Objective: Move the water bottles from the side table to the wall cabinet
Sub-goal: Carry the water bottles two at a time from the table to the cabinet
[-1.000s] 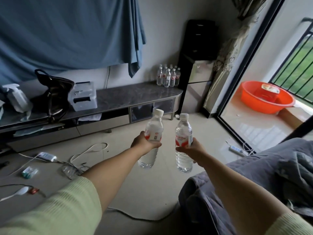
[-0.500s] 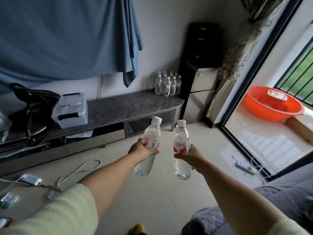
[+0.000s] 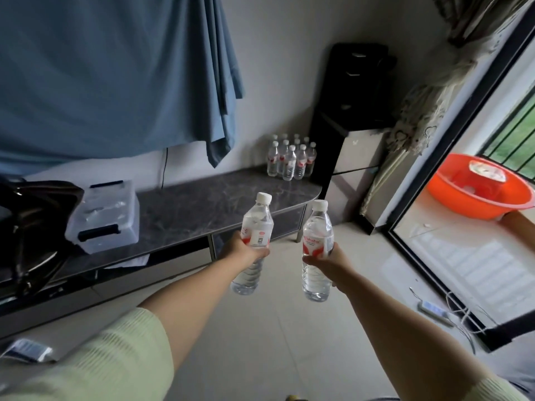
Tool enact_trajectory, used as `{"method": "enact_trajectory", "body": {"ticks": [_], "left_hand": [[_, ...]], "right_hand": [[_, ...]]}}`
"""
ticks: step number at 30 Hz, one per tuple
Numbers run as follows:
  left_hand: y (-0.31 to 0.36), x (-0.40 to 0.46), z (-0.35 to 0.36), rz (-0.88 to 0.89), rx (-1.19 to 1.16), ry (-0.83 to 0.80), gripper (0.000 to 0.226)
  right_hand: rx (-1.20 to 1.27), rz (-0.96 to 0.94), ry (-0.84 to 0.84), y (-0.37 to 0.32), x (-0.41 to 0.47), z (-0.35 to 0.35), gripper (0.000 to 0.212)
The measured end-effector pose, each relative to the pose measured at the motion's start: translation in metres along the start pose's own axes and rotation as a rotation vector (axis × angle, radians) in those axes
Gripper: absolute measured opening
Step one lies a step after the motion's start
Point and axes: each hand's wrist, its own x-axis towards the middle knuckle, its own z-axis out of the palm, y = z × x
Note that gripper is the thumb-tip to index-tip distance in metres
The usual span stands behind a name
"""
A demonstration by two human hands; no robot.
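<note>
Head view: left hand (image 3: pixel 243 251) clamped on left bottle (image 3: pixel 254 244), right hand (image 3: pixel 330 260) on right bottle (image 3: pixel 317 250), mid-label. Full, capped, rigid; cabinet (image 3: pixel 220 198) at 12 o'clock.

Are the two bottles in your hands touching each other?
Apart. The head view shows floor and cabinet between the left bottle and the right bottle.

This is a lived-in home room. A long, low cabinet with a dark marble-look top (image 3: pixel 220 198) runs along a plain wall hung with a blue cloth (image 3: pixel 115 73). On it sit a black handbag (image 3: pixel 31 224), a clear plastic storage box (image 3: pixel 104 218) and a cluster of water bottles (image 3: pixel 291 157). A tied-back curtain (image 3: pixel 419 120) flanks a sliding balcony door, where an orange washbasin (image 3: pixel 477 189) rests outside.
</note>
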Motion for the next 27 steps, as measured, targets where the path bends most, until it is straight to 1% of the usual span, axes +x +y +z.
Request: {"method": "enact_trajectory", "body": {"ticks": [3,6,7,8,10,11,14,15,17,21,27], "left_hand": [[0.019,0.032,0.011,-0.006,-0.025,-0.015,0.053],[0.040,0.073,0.025,-0.035,-0.055,-0.012,0.070],[0.047,0.087,0.029,-0.037,-0.059,-0.013,0.070],[0.058,0.109,0.037,-0.044,-0.057,-0.006,0.065],[0.073,0.134,0.043,-0.057,-0.035,0.005,0.056],[0.082,0.151,0.047,-0.061,-0.029,0.012,0.053],[0.115,0.193,0.064,-0.088,-0.027,0.042,0.050],[0.125,0.205,0.070,-0.095,-0.048,0.045,0.049],[0.141,0.228,0.082,-0.105,-0.054,0.046,0.051],[0.157,0.262,0.095,-0.095,-0.055,0.035,0.063],[0.167,0.336,0.095,-0.145,-0.110,0.008,0.060]], "right_hand": [[-0.008,0.005,-0.004,-0.004,0.045,-0.004,0.044],[-0.025,0.020,-0.004,-0.004,0.101,-0.012,0.051],[-0.035,0.024,-0.007,-0.002,0.121,-0.016,0.055],[-0.039,0.025,-0.012,0.004,0.156,-0.023,0.062],[-0.060,0.032,-0.007,0.004,0.193,-0.032,0.073],[-0.077,0.028,-0.004,-0.006,0.207,-0.039,0.072],[-0.120,0.046,0.016,-0.034,0.244,-0.067,0.054],[-0.131,0.050,0.027,-0.038,0.261,-0.076,0.053],[-0.153,0.051,0.044,-0.042,0.297,-0.090,0.057],[-0.172,0.087,0.033,-0.049,0.343,-0.096,0.054],[-0.186,0.105,-0.025,-0.068,0.405,-0.078,0.059]]}}
